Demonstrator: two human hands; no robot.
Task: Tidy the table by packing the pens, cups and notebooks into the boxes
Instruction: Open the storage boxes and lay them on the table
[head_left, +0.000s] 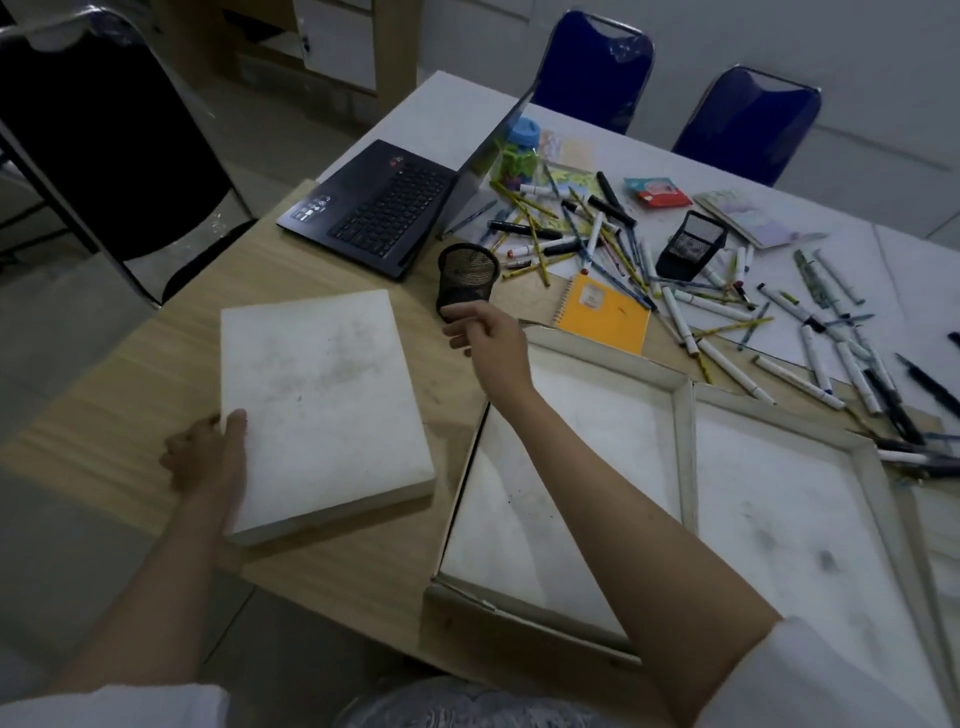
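left hand (208, 457) fingers grip box lid (322, 410) | right hand (485, 340) fingers pinch mesh cup (467, 280) | labels unreadable

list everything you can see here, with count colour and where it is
box lid: one, white, near left of table, top up
open boxes: two, white, side by side, near right
round mesh cup: one, black, centre, by the laptop
square mesh cup: one, black, among the pens
notebook: one, orange, spiral-bound, behind the boxes
pens and markers: many, mixed colours, scattered far right
laptop: one, black, open, far left
jar: one, blue lid, behind the laptop
chairs: two blue beyond the table, one black left
left hand: holds the lid's near edge
right hand: grips the round cup's base
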